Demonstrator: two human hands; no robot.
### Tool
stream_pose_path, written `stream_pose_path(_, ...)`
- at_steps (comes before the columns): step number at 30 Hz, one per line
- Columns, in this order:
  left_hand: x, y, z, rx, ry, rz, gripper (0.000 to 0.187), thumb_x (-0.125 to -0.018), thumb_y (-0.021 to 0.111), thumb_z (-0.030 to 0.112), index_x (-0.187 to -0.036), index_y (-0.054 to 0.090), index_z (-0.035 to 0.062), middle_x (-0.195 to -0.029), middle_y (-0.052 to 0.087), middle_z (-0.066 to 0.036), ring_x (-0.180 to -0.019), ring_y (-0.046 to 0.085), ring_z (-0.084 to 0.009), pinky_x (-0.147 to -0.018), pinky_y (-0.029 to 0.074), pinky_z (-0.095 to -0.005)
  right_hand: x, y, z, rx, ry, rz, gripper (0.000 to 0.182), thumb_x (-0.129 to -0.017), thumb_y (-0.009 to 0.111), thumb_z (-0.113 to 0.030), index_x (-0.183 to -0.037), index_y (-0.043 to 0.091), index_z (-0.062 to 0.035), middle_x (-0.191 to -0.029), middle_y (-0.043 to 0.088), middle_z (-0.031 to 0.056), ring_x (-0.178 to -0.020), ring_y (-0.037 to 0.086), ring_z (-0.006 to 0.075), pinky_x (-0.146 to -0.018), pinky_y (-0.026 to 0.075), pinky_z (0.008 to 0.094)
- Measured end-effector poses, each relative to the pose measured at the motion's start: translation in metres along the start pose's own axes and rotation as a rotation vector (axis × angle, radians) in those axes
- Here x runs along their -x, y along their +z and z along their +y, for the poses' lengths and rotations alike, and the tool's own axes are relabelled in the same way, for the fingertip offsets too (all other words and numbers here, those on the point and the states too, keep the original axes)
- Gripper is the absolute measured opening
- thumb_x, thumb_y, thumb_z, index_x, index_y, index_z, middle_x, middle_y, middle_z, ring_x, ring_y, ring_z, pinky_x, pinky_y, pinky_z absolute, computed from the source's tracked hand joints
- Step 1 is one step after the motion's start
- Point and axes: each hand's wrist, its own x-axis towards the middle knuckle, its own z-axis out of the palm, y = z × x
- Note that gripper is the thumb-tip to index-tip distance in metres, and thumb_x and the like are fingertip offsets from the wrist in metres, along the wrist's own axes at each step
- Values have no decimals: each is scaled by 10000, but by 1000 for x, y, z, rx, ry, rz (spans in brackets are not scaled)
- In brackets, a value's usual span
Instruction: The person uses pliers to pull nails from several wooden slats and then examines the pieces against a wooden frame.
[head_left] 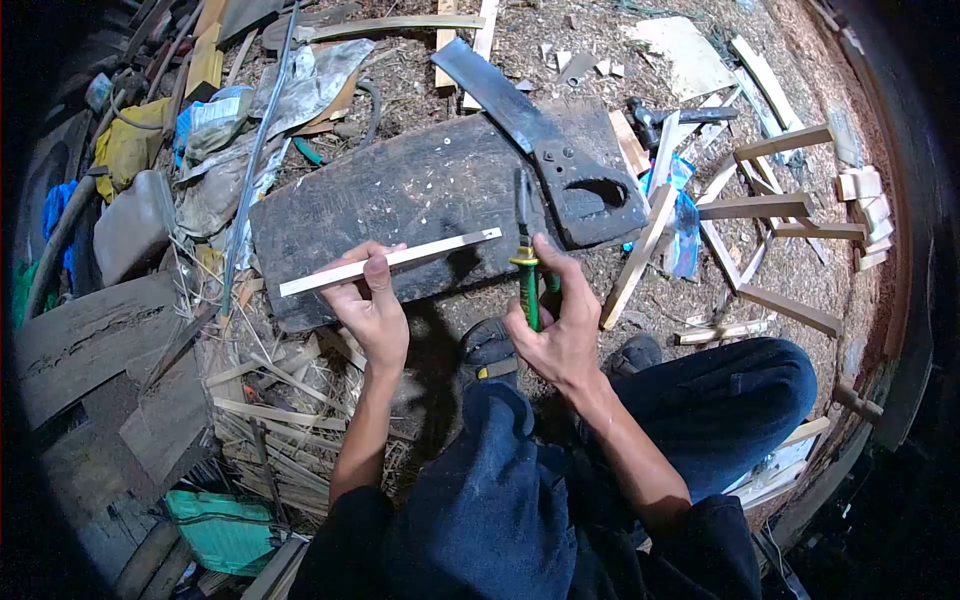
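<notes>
My left hand (372, 315) is closed around a pale wooden strip (425, 252), thumb on top. The strip slants up to the right, and a small dark spot marks its far end. In my right hand (562, 335) is a pair of pliers (527, 280) with green and yellow handles, its long narrow jaws pointing away from me. Jaws and strip end are close but apart. Below both hands lies a dark, worn board (370, 205). A handsaw (500, 105) rests across the board's right part, its blade reaching past the far edge.
To the right stands a wooden frame with legs (755, 206), near a hammer (680, 115) and loose wood pieces. Scrap sticks (290, 425), a grey jug (138, 225) and plastic bags (310, 85) lie on the left. A long metal rod (258, 140) runs beside the board.
</notes>
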Motion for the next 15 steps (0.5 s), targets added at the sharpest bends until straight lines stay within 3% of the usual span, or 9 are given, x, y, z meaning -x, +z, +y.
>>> stream_pose_path(6, 2, 2, 3, -44, -11, 13, 418, -992, 604, 329, -1121, 389, -6, -1042, 575, -150, -937, 662, -277, -898, 532, -399, 0, -5, -1, 270, -31, -206, 692, -734, 751, -156, -1385, 521, -213, -1150, 577, 166, -859, 658, 382, -710, 571, 454)
stream_pose_path(10, 4, 4, 2, -12, -26, 39, 372, -999, 593, 270, -1125, 364, 6, -1025, 578, -146, -929, 661, -251, -877, 548, -389, 1, -4, 0, 239, -83, -151, 680, -741, 745, -166, -1382, 523, -212, -1144, 578, 167, -852, 661, 381, -707, 572, 455)
stream_pose_path(12, 4, 4, 1, 9, -42, 45, 341, -1002, 590, 224, -1131, 346, 25, -999, 584, -136, -922, 660, -230, -858, 549, -374, -1, -5, -4, 400, 54, -310, 689, -736, 748, -158, -1384, 519, -209, -1144, 578, 172, -848, 661, 386, -710, 572, 459)
stream_pose_path(15, 4, 2, -3, -34, -22, 39, 343, -1004, 588, 234, -1126, 350, 21, -997, 584, -133, -904, 654, -217, -835, 553, -361, -5, -10, -5, 332, 47, -296, 704, -731, 761, -157, -1387, 510, -209, -1152, 573, 184, -851, 661, 399, -716, 572, 466)
